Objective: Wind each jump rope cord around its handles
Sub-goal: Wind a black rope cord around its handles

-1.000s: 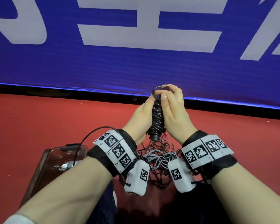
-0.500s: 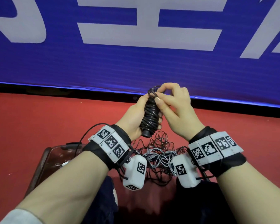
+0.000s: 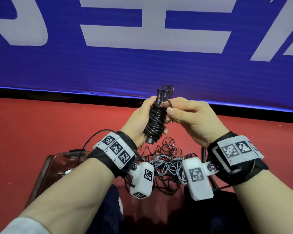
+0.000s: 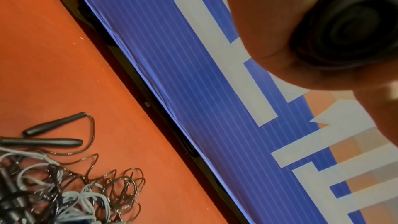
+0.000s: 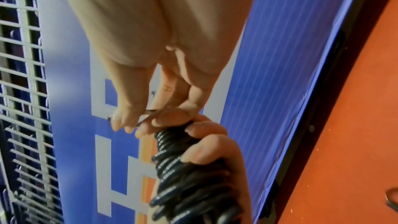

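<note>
The left hand [image 3: 143,120] clenched the wound black rope [image 3: 155,122] while the right hand [image 3: 189,119] pinched its last loop [image 3: 167,103] above the left fingers; tucking it snugly should prevent unravelling.

bundle [image 3: 155,122]: tilted, top now leaning right, handle tips exposed above the left hand [image 3: 140,122] | right hand [image 3: 191,119]: moved off the bundle top to its right side, now pinching a cord loop [image 3: 168,103] | both hands: raised slightly
</note>
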{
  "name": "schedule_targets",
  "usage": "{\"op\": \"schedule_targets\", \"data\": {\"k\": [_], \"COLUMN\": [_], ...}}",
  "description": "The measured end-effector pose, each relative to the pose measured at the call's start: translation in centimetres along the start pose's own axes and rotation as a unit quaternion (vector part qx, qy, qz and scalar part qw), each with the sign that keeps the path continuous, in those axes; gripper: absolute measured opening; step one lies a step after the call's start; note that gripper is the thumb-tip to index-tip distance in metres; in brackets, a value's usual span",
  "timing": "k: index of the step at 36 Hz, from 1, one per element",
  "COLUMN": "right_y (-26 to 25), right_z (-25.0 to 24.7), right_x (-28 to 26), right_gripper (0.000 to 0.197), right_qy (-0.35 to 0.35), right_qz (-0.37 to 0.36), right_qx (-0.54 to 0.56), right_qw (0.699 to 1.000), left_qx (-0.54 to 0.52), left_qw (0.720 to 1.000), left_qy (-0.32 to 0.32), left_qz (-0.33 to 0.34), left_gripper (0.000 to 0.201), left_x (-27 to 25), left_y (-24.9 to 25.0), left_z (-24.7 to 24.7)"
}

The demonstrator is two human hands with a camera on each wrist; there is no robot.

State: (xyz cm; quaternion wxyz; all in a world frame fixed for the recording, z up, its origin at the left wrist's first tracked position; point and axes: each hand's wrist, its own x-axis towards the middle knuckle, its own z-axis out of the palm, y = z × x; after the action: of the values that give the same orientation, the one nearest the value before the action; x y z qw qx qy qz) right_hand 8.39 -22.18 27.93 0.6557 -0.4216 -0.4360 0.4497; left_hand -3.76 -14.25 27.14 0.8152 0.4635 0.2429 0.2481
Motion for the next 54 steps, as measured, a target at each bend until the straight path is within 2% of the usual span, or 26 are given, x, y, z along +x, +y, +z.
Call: {"op": "schedule_targets", "data": {"k": [4, 8, 14, 23, 31, 37, 50, 54], "right_y": [0.0, -0.5, -0.5, -0.6, -0.2, 0.1, -0.1, -0.2], "right_z": [0.1, -0.1, 0.0, -0.6, 0.0, 0.1, -1.1, -1.4], "right_x": [0.2, 0.2, 0.2, 0.2, 0.5, 0.6, 0.5, 0.4], "right_gripper": [0.031, 0.014, 0.004, 0.012, 0.016, 0.016, 0.017, 0.008], "right_qy": [0.027, 0.052, 0.082, 0.112, 0.147, 0.167, 0.090, 0.083], "right_qz": [0.026, 0.042, 0.073, 0.132, 0.132, 0.129, 0.151, 0.163], "right_qx": [0.033, 0.042, 0.074, 0.096, 0.137, 0.130, 0.049, 0.044], "right_qw": [0.999, 0.997, 0.991, 0.980, 0.971, 0.969, 0.983, 0.982], "left_qx": [0.030, 0.063, 0.093, 0.093, 0.048, 0.057, 0.102, 0.124], "left_qw": [0.999, 0.997, 0.991, 0.990, 0.993, 0.993, 0.993, 0.991], "left_qy": [-0.002, 0.009, 0.054, 0.052, 0.064, 0.063, 0.021, 0.014], "left_qz": [0.014, 0.043, 0.085, 0.091, 0.086, 0.085, 0.048, 0.055], "left_gripper": [0.054, 0.049, 0.040, 0.025, 0.025, 0.024, 0.037, 0.032], "left_x": [-0.1, -0.4, -0.5, -0.3, -0.3, -0.3, -0.1, -0.1], "left_y": [0.0, -0.3, -0.6, -0.7, -0.9, -0.9, -0.3, -0.2], "left_z": [0.2, 0.5, 0.6, 0.3, 0.6, 0.2, -1.0, -1.2]}}
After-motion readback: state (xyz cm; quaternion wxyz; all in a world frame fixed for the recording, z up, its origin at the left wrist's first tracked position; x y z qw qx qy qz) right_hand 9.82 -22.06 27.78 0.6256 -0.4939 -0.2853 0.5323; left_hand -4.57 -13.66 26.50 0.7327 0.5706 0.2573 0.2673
